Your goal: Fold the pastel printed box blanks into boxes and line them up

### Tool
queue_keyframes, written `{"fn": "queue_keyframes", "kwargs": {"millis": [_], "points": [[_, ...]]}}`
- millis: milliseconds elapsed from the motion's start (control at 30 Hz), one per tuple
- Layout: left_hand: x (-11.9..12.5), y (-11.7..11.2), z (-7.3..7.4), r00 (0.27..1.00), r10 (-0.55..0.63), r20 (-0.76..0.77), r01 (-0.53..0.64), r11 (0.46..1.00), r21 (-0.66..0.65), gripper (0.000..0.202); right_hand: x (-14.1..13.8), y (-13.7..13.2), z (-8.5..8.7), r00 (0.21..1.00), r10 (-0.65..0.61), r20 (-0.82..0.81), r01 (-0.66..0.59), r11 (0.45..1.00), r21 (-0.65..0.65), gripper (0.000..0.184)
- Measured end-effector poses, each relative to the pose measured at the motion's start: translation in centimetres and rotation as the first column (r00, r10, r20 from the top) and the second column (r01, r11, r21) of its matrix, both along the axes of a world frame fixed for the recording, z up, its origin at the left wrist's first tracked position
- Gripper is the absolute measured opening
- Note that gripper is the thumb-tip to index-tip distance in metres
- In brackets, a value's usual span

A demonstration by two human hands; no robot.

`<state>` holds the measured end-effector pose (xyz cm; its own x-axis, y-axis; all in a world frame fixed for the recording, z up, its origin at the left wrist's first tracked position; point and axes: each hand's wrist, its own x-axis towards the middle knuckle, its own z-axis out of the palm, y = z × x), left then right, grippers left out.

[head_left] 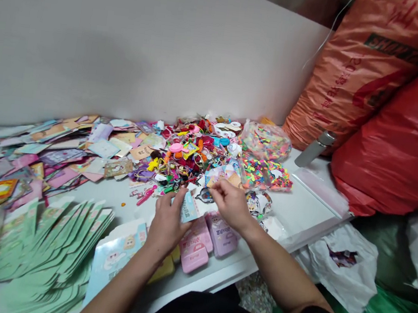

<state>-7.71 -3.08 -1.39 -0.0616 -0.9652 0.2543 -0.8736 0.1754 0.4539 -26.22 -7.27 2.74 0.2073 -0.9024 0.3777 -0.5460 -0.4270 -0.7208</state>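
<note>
My left hand [168,222] is closed around a small light-blue printed card or packet [189,209], held upright over the table. Just to its right, the thumb and fingers of my right hand [232,206] are pinched together. A small dark-rimmed item [204,195] shows by those fingertips; whether they grip it is hard to see. Below the hands lie a pink case [195,246] and a purple case [223,237], with a yellow case [163,271] partly hidden by my left arm. A larger light-blue printed box [115,256] sits left of that arm.
Colourful trinkets [190,149] are heaped behind the hands, beside bags of bright small pieces [265,174]. Cards and packets [68,152] spread leftward, with green printed flat boxes [54,254] in front. A grey bottle [314,149] and large red sacks [402,134] stand right.
</note>
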Motion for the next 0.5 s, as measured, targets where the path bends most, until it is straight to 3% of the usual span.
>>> {"fn": "queue_keyframes", "kwargs": {"millis": [100,200,300,333,367,433,500], "points": [[0.1,0.1,0.1,0.998,0.045,0.046,-0.043,0.998,-0.051,0.074,2.6,0.4,-0.3,0.999,0.023,-0.042,-0.024,1.000,-0.017,0.010],[0.2,0.0,0.3,0.996,0.057,0.069,-0.052,0.996,-0.076,0.074,3.8,0.7,-0.3,0.993,0.109,-0.040,-0.108,0.993,0.046,0.017],[0.5,-0.5,0.3,0.999,0.046,0.006,-0.046,0.999,-0.022,0.073,3.3,0.1,0.1,0.964,0.264,0.021,-0.264,0.961,0.087,0.023],[0.8,-0.7,0.3,0.998,0.024,-0.056,-0.022,1.000,0.022,0.073,2.5,-0.6,0.2,0.964,0.260,0.053,-0.263,0.962,0.074,0.022],[1.1,-0.9,0.3,0.991,-0.005,-0.135,0.015,0.997,0.072,0.073,1.3,-1.6,0.2,0.976,0.204,0.078,-0.209,0.977,0.053,0.021],[2.0,-1.3,0.3,0.965,-0.045,-0.257,0.084,0.986,0.143,0.074,-2.0,-4.6,-0.1,0.998,-0.028,0.060,0.027,0.999,0.019,0.023],[2.9,-1.6,0.1,0.971,-0.028,-0.236,0.063,0.988,0.141,0.074,-6.3,-8.4,-0.8,0.960,-0.266,-0.092,0.270,0.962,0.040,0.027]]}}
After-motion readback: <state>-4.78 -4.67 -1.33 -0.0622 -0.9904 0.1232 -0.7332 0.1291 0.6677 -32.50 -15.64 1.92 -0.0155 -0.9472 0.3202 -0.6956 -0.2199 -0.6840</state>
